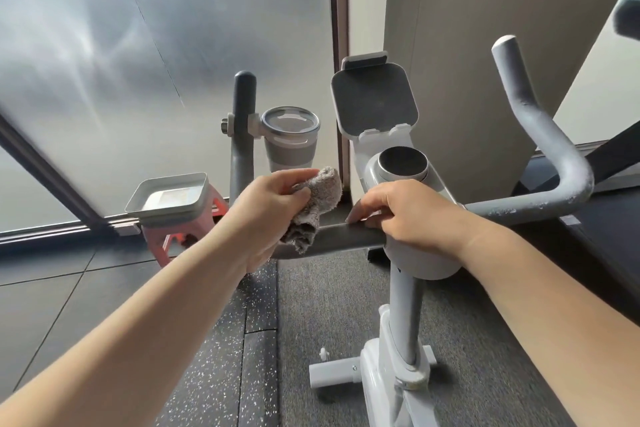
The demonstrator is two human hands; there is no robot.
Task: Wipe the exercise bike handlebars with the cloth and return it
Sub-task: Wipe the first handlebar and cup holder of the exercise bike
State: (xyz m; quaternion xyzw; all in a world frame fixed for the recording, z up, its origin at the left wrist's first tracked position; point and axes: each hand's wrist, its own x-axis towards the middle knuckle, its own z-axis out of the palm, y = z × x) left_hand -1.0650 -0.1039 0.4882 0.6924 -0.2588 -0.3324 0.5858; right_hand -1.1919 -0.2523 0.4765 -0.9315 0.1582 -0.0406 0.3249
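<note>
The exercise bike's grey handlebar (349, 236) runs across the middle of the view, with a left upright grip (243, 121) and a curved right grip (540, 135). My left hand (266, 215) is shut on a crumpled grey cloth (317, 206), which presses on the left part of the bar. My right hand (405, 208) rests on the bar beside the white centre housing (426, 260), fingers laid over the bar. Dusty specks show on the right grip.
A cup (290, 139) sits in a holder on the left grip. A phone holder (374, 100) and round knob (403, 163) top the bike's stem. A grey tray (169, 198) stands on a pink stool (180, 236) at left, before frosted glass. Another machine's dark edge (588, 184) is at right.
</note>
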